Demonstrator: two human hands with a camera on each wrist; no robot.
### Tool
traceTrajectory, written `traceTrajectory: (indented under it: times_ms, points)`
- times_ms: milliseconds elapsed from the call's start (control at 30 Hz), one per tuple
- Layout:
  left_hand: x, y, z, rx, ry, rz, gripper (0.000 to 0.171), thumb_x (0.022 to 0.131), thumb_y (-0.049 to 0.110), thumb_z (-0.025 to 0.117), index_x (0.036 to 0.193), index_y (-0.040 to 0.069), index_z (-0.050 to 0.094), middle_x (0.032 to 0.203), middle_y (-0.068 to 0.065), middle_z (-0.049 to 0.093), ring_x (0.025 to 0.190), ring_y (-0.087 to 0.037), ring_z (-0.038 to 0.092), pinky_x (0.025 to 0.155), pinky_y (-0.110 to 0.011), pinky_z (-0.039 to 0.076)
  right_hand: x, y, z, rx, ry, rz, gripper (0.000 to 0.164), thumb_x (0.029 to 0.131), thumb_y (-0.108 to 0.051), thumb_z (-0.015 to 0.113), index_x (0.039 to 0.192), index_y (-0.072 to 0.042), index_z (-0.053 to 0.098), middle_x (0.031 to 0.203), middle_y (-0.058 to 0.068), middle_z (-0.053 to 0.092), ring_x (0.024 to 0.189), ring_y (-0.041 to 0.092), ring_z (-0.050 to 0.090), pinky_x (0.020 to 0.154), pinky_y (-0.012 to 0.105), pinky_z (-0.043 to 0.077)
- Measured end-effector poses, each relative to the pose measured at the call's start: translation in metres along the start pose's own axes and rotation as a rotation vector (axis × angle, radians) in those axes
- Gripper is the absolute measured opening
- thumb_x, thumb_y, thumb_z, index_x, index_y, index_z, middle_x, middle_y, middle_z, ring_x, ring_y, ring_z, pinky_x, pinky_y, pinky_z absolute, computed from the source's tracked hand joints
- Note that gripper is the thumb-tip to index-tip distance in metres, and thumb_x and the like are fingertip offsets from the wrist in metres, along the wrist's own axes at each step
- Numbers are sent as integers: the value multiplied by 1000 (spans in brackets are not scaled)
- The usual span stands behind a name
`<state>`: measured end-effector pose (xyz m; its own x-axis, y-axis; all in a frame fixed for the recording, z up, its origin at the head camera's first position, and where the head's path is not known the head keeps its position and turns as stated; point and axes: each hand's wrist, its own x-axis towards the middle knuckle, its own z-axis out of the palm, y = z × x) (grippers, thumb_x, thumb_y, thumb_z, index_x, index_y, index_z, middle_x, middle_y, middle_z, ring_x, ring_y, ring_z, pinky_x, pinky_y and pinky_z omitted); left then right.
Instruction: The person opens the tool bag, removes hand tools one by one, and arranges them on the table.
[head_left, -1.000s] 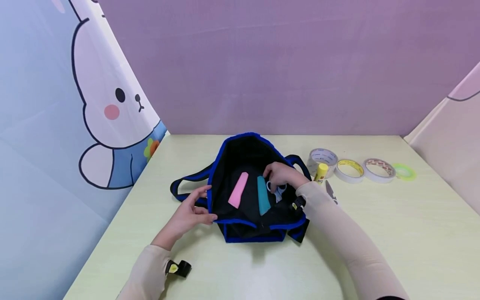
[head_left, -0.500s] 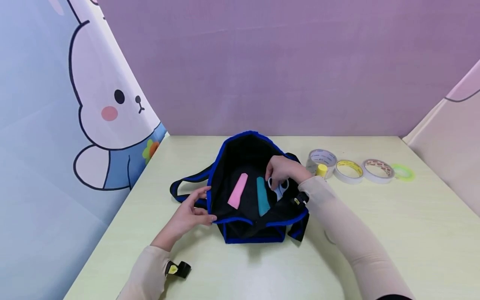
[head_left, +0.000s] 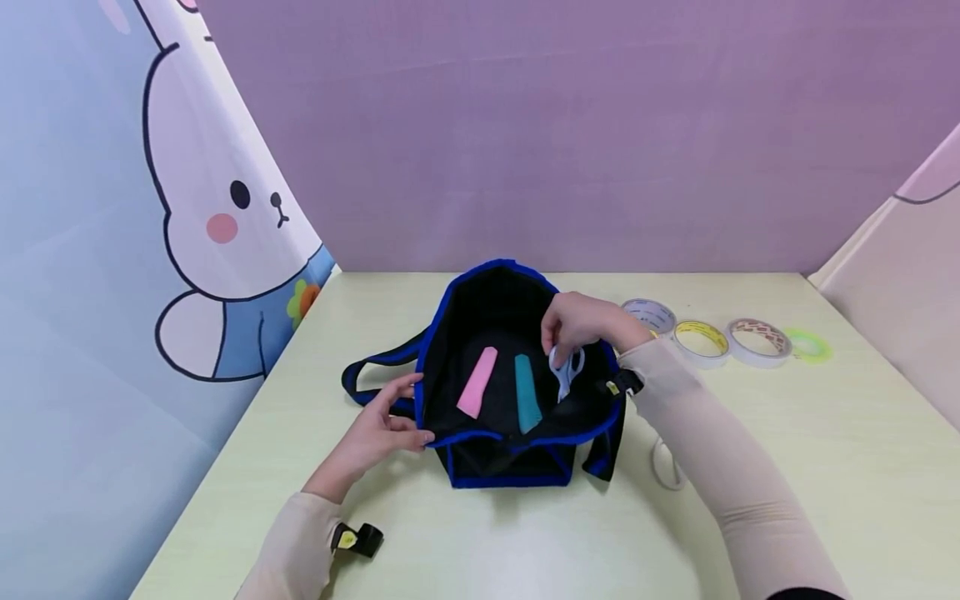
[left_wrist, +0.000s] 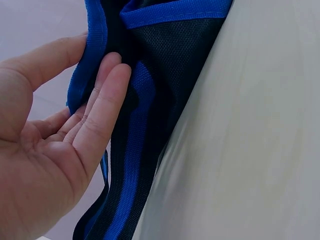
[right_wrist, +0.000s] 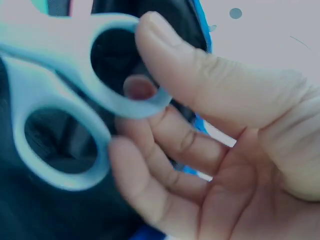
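A black bag with blue trim (head_left: 487, 307) stands on the table with its mouth wide. My left hand (head_left: 372, 429) grips the left rim, and in the left wrist view the thumb and fingers (left_wrist: 107, 107) lie on either side of the blue edging. Inside the bag, my right hand (head_left: 583, 321) pinches a pair of pale blue scissors (head_left: 562, 387) by one finger loop. The right wrist view shows the thumb and a finger on that loop of the scissors (right_wrist: 45, 40); the blade ends are out of view. Left of them lie a teal tapered piece (head_left: 527, 396) and a pink one (head_left: 477, 383).
Right of the bag sit a tape roll (head_left: 651, 313) partly behind my right arm, a yellow-cored roll (head_left: 701, 360), another roll (head_left: 761, 361) and a light green ring (head_left: 812, 344). A thin pale loop (head_left: 660, 475) lies beside my right sleeve. A purple wall closes the back.
My right hand has shifted right and slightly up with the scissors, which show more fully and apart from the teal piece. The left hand stays at the rim.
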<state>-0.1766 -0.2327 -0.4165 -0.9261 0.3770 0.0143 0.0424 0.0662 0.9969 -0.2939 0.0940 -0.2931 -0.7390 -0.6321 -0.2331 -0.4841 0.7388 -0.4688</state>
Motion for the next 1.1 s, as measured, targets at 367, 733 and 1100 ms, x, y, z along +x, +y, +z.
traceTrajectory:
  times_ms: [367,733,1100]
  points:
    - [-1,2,-6,22,16,-10,86,84,-5,75,154,6,26,140,-23,27,74,-19,68,73,-34,60,-10,7,-13,189,128,69,8,81,-1,80,82,-3,72,74,5,68,66,19,66,64,33,60]
    - [1,-1,-3,8,5,-12,86,84,-4,75,154,6,26,141,-23,25,75,-19,67,73,-34,60,-24,24,-3,518,372,77,13,88,-2,74,93,8,68,78,9,68,67,19,68,66,35,61]
    - [1,-1,-6,7,10,-12,85,85,-4,75,154,6,26,141,-24,25,75,-20,68,73,-35,60,-39,40,20,1025,525,-13,4,94,4,63,95,8,65,80,3,67,70,13,68,67,26,59]
